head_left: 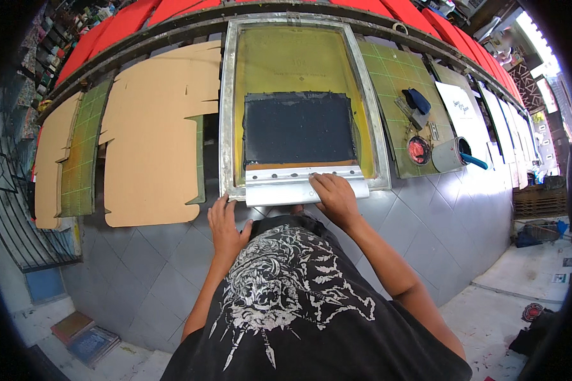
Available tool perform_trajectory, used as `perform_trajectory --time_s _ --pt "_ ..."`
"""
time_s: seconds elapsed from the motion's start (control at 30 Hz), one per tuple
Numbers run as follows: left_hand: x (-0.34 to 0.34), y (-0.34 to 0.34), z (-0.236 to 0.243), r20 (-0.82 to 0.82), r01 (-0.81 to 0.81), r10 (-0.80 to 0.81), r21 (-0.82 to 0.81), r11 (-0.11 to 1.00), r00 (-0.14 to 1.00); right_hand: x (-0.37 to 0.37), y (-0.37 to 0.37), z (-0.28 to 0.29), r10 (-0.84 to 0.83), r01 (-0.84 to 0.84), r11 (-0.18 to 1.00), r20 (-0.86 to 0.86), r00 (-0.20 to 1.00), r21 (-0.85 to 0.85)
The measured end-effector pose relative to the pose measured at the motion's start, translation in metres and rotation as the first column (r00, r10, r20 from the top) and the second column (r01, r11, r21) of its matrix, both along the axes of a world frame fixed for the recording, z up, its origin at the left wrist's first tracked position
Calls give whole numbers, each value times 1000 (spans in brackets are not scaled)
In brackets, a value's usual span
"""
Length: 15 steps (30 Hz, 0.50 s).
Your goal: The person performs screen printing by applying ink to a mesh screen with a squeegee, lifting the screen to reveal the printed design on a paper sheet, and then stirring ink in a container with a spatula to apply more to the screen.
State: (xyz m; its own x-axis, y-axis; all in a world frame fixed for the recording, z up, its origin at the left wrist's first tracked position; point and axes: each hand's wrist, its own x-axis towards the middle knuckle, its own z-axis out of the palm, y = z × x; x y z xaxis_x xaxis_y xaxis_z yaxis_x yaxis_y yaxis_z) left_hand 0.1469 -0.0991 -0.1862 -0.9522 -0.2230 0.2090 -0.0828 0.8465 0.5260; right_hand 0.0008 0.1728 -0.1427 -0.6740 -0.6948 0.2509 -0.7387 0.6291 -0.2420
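Note:
In front of me lies a silk screen (229, 95), a metal frame with yellow-green mesh. A dark rectangle of ink (299, 127) covers the mesh's nearer half. Across the near end rests a wide silver squeegee (273, 189). My right hand (337, 200) grips it right of its middle, fingers over the top; its thumb is mostly hidden. At the frame's near left corner is my left hand (225, 225), its fingertips at the metal edge and the thumb apart from the fingers. Nothing shows in that hand.
To the left, tan cut panels (156, 133) lie on green gridded boards (86, 149). On the right board (397, 70) are a dark blue cloth (416, 100), an open tin of pinkish paste (419, 150) and a grey tub (447, 156) with a blue-handled tool. Red panels (127, 25) line the far side.

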Motion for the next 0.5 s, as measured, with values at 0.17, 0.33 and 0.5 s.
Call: perform_trajectory --time_s 0.17,0.33,0.5 --pt "1 -2 -1 -76 -2 9 93 996 997 8 7 17 -58 60 997 61 996 -39" --pt "10 -3 4 -94 -140 177 311 940 980 -6 91 -6 -481 468 818 49 876 -334" --pt "-20 -28 -27 46 -258 292 612 748 955 -50 170 -52 -679 819 492 460 573 -294"
